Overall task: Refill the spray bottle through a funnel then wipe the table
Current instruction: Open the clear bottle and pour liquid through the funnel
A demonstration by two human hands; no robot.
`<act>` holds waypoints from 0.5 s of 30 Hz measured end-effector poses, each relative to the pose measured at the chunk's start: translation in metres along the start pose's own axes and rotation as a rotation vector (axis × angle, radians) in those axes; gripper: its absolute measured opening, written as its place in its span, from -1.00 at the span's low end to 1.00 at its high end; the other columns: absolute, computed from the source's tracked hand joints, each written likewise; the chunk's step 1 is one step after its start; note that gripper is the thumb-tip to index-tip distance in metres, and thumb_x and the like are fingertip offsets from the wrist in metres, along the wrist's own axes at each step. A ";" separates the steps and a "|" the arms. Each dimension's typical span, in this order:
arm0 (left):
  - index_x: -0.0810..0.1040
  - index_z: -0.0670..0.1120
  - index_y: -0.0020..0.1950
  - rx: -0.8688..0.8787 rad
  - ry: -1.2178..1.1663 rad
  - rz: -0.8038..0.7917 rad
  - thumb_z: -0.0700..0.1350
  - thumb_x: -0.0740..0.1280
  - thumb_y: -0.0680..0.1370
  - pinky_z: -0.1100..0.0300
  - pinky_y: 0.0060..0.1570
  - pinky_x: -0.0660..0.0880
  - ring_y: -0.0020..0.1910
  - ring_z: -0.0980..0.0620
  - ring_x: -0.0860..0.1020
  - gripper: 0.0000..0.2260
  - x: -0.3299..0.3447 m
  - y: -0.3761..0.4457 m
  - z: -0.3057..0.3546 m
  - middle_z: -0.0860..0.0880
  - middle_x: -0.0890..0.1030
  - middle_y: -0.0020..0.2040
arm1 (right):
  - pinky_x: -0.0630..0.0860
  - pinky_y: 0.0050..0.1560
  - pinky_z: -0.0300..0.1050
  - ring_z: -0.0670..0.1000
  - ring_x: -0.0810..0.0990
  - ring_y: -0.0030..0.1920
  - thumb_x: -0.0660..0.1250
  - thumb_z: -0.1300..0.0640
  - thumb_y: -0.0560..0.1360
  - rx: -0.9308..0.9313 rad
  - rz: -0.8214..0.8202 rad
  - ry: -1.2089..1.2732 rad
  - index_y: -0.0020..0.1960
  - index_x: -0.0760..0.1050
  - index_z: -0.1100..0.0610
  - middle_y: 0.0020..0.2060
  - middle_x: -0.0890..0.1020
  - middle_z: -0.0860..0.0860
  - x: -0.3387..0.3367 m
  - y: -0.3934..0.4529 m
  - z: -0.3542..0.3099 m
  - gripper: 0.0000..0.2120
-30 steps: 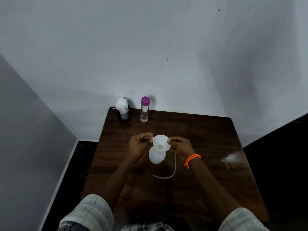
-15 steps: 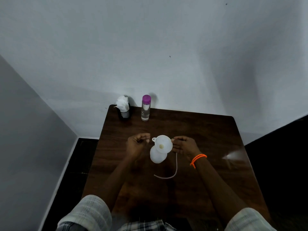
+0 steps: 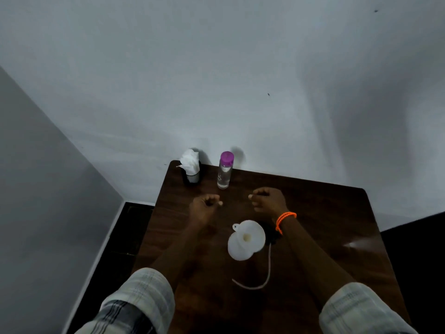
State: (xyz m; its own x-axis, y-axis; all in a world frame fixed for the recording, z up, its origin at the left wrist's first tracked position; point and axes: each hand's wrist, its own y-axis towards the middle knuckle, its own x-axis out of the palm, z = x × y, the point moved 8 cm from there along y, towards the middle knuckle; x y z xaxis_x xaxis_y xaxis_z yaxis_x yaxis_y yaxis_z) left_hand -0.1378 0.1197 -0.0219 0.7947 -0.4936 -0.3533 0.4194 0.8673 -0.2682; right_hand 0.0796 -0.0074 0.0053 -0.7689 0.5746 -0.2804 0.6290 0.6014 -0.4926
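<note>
A white funnel (image 3: 249, 235) sits in the mouth of a white spray bottle (image 3: 237, 249) standing mid-table. A thin white dip tube (image 3: 267, 273) curls on the wood beside it, its upper end going under my right wrist. At the back stands a clear water bottle with a purple cap (image 3: 225, 172). My left hand (image 3: 204, 208) and my right hand (image 3: 268, 200) hover beyond the funnel, either side of the space in front of the water bottle. Both have curled fingers and hold nothing. Neither touches the funnel or the bottles.
A dark cup stuffed with white tissue (image 3: 191, 165) stands at the back left corner of the brown wooden table (image 3: 325, 213). White walls close in behind and on the left. Dark floor shows beyond both side edges.
Both hands have let go of the funnel and moved forward toward the water bottle. The funnel stays seated on the spray bottle. The camera has tilted, so the table sits lower in view.
</note>
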 end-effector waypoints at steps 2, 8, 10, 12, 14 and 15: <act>0.69 -0.04 0.10 -0.044 0.038 -0.008 -0.11 0.54 0.49 0.47 -0.08 0.46 0.04 0.12 0.65 -0.80 0.002 0.018 -0.007 0.05 0.70 0.02 | 0.69 -0.04 -0.01 0.00 0.69 -0.14 0.60 0.19 0.40 -0.085 0.033 -0.158 -0.01 0.66 0.10 -0.09 0.74 0.14 0.008 0.022 -0.011 -0.80; 0.64 -0.03 0.20 0.016 0.013 0.031 -0.09 0.55 0.47 0.17 0.17 0.57 0.07 0.07 0.66 -0.68 0.009 0.074 0.016 0.04 0.70 0.05 | 0.44 0.18 -0.26 -0.02 0.63 0.17 0.58 0.23 0.38 -0.259 -0.069 -0.374 0.33 0.60 0.11 0.17 0.69 0.05 0.051 0.064 -0.046 -0.48; 0.60 -0.01 0.23 0.087 -0.049 0.033 -0.06 0.60 0.39 0.06 0.20 0.59 0.09 0.07 0.68 -0.56 0.014 0.090 0.030 0.04 0.71 0.08 | 0.52 0.20 -0.17 -0.02 0.66 0.15 0.57 0.19 0.33 -0.309 -0.079 -0.360 0.22 0.65 -0.01 0.11 0.72 -0.02 0.061 0.072 -0.052 -0.53; 0.59 0.08 0.17 0.164 -0.043 0.047 -0.03 0.64 0.33 0.13 0.13 0.60 0.06 0.16 0.67 -0.54 0.019 0.100 0.044 0.11 0.71 0.05 | 0.59 0.15 -0.10 -0.08 0.69 0.03 0.54 0.11 0.30 -0.357 -0.084 -0.384 0.07 0.65 -0.11 -0.03 0.75 -0.10 0.071 0.077 -0.057 -0.64; 0.57 0.12 0.11 0.195 -0.044 0.053 -0.17 0.63 0.35 0.38 -0.03 0.53 -0.05 0.33 0.64 -0.56 0.024 0.105 0.054 0.19 0.69 -0.05 | 0.61 0.16 -0.04 -0.04 0.70 0.05 0.52 0.13 0.29 -0.373 -0.088 -0.385 0.11 0.62 -0.15 -0.02 0.75 -0.09 0.080 0.082 -0.059 -0.59; 0.57 0.10 0.11 0.204 -0.059 0.056 -0.23 0.61 0.37 0.46 -0.09 0.49 -0.10 0.37 0.63 -0.57 0.026 0.106 0.057 0.21 0.68 -0.09 | 0.60 0.19 -0.02 -0.01 0.69 0.07 0.51 0.15 0.30 -0.373 -0.083 -0.376 0.13 0.62 -0.14 0.01 0.75 -0.06 0.082 0.086 -0.058 -0.57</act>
State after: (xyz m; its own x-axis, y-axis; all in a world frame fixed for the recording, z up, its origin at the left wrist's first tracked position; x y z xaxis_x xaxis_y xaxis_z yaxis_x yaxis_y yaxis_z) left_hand -0.0475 0.2031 -0.0081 0.8409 -0.4449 -0.3082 0.4492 0.8913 -0.0611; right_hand 0.0773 0.1238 -0.0123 -0.7624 0.3194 -0.5628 0.5098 0.8321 -0.2184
